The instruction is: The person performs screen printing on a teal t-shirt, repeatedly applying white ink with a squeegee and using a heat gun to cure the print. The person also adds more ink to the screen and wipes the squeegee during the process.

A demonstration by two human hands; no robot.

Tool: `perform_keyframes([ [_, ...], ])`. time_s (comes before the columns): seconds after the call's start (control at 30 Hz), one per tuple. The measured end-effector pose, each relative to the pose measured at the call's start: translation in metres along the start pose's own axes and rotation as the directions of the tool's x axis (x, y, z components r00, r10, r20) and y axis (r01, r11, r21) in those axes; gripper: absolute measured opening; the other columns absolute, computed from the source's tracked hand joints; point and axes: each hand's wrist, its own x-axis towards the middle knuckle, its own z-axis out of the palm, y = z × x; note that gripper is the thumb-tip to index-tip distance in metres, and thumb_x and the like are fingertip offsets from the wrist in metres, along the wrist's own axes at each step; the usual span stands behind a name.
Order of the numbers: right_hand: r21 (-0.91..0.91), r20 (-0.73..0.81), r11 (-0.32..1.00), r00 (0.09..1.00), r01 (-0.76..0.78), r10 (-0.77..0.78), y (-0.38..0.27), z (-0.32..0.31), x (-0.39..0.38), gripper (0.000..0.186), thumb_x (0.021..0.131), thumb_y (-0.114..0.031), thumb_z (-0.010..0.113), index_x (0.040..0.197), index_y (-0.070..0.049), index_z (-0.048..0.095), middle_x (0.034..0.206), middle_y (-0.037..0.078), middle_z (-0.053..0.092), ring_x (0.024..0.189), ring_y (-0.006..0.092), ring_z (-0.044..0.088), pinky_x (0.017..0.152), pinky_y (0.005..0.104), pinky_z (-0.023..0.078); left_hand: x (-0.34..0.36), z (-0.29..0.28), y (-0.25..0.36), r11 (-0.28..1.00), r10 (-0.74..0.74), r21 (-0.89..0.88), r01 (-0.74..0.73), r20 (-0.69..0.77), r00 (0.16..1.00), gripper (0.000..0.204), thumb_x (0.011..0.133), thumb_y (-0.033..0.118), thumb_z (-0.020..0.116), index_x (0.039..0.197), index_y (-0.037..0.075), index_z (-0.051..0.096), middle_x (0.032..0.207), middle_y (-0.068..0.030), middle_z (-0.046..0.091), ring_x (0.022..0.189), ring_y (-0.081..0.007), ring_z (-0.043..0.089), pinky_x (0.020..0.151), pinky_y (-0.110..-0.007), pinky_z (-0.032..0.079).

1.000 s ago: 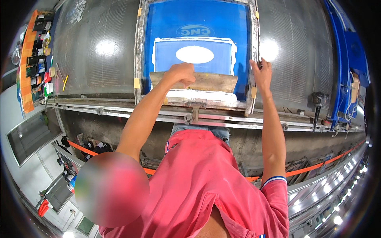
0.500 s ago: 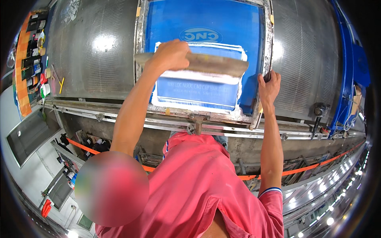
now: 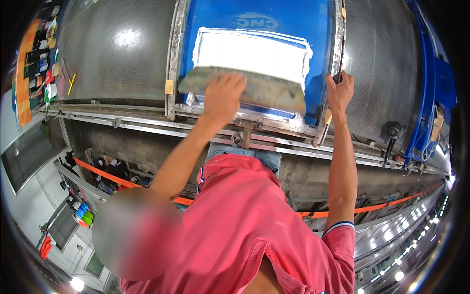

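My left hand (image 3: 224,98) is wrapped round a long squeegee (image 3: 276,93), its blade lying across the near part of a blue printing screen (image 3: 210,12). White ink (image 3: 249,49) coats the rectangle on the far side of the blade, with ragged thick edges. My right hand (image 3: 340,92) grips the right side rail of the ink-stained screen frame (image 3: 337,46), thumb on the inner side. Part of the rectangle's near edge is hidden by the squeegee and my left hand.
A grey worktable (image 3: 115,63) extends on both sides of the frame. Metal rails (image 3: 284,148) run along its near edge. A black-handled tool (image 3: 391,139) hangs at the right, beside a blue metal structure (image 3: 426,88). Tapes and bottles line an orange shelf (image 3: 23,88) at far left.
My left hand has drawn the squeegee toward me, from mid-screen to the near end. White ink now covers the rectangle behind it. My right hand stays on the frame.
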Motion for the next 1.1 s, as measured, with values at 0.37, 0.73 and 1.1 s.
perform_keyframes([
  [0.37,0.182,-0.111,0.981,0.993,0.061,-0.041,-0.032,-0.031,-0.018,0.042,0.082,-0.021,0.079,0.114,0.005,0.069,0.102,0.013,0.06,0.086,0.0259,0.059,0.078,0.0392,0.05,-0.102,-0.038,0.006,0.999,-0.005,-0.032,0.005,-0.017,1.0,0.052,0.071,0.001,0.061,0.123,0.002,0.066,0.128,-0.0104,0.064,0.128,-0.031,0.056,0.105,-0.046,0.045],
  [0.73,0.319,-0.167,0.948,0.984,-0.001,0.057,-0.332,0.073,-0.114,0.036,0.077,-0.017,0.073,0.107,-0.003,0.06,0.109,0.018,0.059,0.104,0.0389,0.058,0.085,0.0509,0.052,-0.189,-0.169,-0.233,0.927,-0.336,0.171,0.334,-0.015,0.942,0.054,0.065,-0.009,0.067,0.11,0.02,0.079,0.125,-0.001,0.071,0.141,-0.034,0.046,0.12,-0.07,0.009],
  [1.1,0.485,0.139,0.851,0.979,-0.2,0.151,-0.481,0.136,-0.186,0.045,0.079,-0.013,0.079,0.108,0.003,0.049,0.109,0.019,0.046,0.107,0.0383,0.052,0.083,0.0469,0.053,-0.236,-0.238,-0.402,0.928,-0.328,0.194,0.318,0.023,0.944,0.05,0.074,-0.02,0.055,0.1,0.016,0.079,0.109,-0.0044,0.074,0.124,-0.0308,0.06,0.116,-0.077,0.004],
])
